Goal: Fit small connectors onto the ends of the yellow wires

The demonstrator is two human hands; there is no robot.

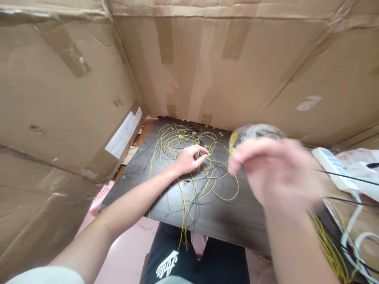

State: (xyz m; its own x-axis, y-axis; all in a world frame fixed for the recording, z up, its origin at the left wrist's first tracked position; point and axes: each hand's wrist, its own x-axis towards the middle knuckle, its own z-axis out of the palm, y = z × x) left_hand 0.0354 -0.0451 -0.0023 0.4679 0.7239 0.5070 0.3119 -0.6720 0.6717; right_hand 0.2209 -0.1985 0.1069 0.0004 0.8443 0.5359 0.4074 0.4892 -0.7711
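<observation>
A loose tangle of thin yellow cables [220, 197] spreads over the dark tabletop, and some strands hang over its front edge. My left hand [191, 158] rests over the middle of these coils, thumb and forefinger bent together at the tips; what they pinch is too small to make out. Small black connectors [201, 143] lie among the cables just beyond the fingertips. My right hand [275, 169] is raised over the table's right side, nearer the camera. Its fingers are curled but smeared by motion, so whether they hold anything is unclear.
Behind my right hand sits a clear plastic bag [260, 129]. A white power strip [334, 169] with a white cord stands at the right, above a bundle of yellow cables [328, 244]. Cardboard walls [207, 71] enclose the dark table [237, 219]. Small yellow bits [221, 134] lie along the back.
</observation>
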